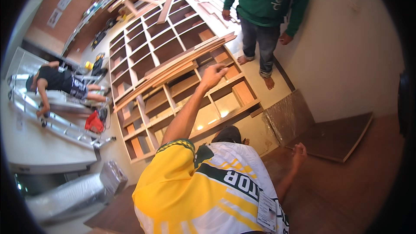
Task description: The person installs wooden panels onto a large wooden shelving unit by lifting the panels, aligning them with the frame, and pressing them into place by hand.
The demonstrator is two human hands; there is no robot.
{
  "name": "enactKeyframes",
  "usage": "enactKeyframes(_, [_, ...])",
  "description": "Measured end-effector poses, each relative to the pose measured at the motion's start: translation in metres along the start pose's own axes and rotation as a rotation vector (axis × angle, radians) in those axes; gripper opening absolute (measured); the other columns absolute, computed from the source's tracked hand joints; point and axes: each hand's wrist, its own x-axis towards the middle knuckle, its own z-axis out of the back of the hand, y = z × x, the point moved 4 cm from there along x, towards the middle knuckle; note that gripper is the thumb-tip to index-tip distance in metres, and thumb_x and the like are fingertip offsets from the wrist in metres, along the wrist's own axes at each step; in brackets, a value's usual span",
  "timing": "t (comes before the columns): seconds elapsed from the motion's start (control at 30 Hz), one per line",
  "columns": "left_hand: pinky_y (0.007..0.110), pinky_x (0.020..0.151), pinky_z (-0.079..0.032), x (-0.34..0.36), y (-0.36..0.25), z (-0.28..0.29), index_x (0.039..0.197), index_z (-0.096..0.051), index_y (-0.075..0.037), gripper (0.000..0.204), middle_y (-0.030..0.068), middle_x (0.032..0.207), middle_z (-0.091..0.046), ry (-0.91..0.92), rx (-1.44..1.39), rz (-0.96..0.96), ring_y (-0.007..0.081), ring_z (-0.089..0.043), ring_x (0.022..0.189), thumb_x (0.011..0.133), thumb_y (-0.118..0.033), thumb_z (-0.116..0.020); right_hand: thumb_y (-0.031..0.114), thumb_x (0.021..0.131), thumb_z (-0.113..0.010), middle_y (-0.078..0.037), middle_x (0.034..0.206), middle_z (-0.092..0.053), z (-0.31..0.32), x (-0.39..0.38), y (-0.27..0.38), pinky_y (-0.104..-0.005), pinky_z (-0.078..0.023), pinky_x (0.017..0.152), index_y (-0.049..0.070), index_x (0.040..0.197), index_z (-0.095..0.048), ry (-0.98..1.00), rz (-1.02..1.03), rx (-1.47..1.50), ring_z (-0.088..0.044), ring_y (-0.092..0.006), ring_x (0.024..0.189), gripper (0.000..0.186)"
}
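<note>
Neither my left hand nor my right hand comes into the head view. Nearest to me, a co-worker in a yellow and white jersey (182, 186) and a dark cap (227, 134) bends low. That person's one bare arm reaches forward, its hand (213, 76) above a large wooden grid frame (151, 63) lying on the floor. The other hand (299, 154) hangs beside a dark brown panel (331, 138). Long wooden strips (169, 73) lie across the frame, and a loose board (165, 10) rests over its far end.
A barefoot person in a green top (271, 2) stands at the frame's far right. At left, a person in black (56, 78) is beside an aluminium ladder (65, 125). A red bag (94, 122) and a plastic-wrapped bundle (73, 195) lie nearby. Another wrapped panel (288, 117) is at right.
</note>
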Motion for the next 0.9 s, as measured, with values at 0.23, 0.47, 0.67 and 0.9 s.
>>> enactKeyframes(0.23, [0.024,0.078,-0.053,-0.077,-0.261,0.040,0.122,-0.070,-0.001,0.026,0.0063,0.102,-0.071,-0.349,-0.373,-0.491,0.0117,-0.067,0.087,0.099,-0.011,-0.067,0.032,0.104,-0.061,-0.012,0.117,-0.071,0.004,0.035,0.109,-0.0291,-0.055,0.079,0.002,0.135,-0.062,0.030,0.064,0.140,-0.069,-0.0175,0.097,0.043])
enactKeyframes(0.47, [0.031,0.070,-0.047,-0.059,-0.358,0.074,0.093,-0.071,-0.002,0.014,0.0066,0.090,-0.067,-0.903,-0.152,-1.430,0.0162,-0.061,0.081,0.094,-0.012,-0.062,0.024,0.104,-0.061,-0.012,0.114,-0.072,-0.026,0.082,0.179,-0.0284,-0.055,0.078,0.001,0.135,-0.061,0.111,0.123,0.120,-0.070,-0.0163,0.093,0.038])
enactKeyframes(0.67, [0.034,0.073,-0.057,0.276,-0.137,0.043,0.130,-0.060,0.009,0.065,0.0174,0.081,-0.075,-0.394,0.186,-0.046,0.0246,-0.074,0.072,0.088,-0.039,-0.075,0.025,0.104,-0.062,-0.011,0.113,-0.073,-0.066,0.099,0.212,-0.0285,-0.056,0.077,0.002,0.135,-0.060,0.204,0.117,0.149,-0.071,-0.0165,0.092,0.039])
enactKeyframes(0.9, [0.044,0.083,-0.051,0.403,-0.003,-0.051,0.114,-0.069,0.002,0.046,0.0168,0.101,-0.071,-0.095,0.511,0.037,0.0306,-0.068,0.090,0.093,-0.038,-0.061,0.020,0.101,-0.064,-0.012,0.110,-0.074,-0.033,0.121,0.097,-0.0322,-0.057,0.081,0.004,0.130,-0.064,-0.046,0.063,0.056,-0.071,-0.0198,0.094,0.034])
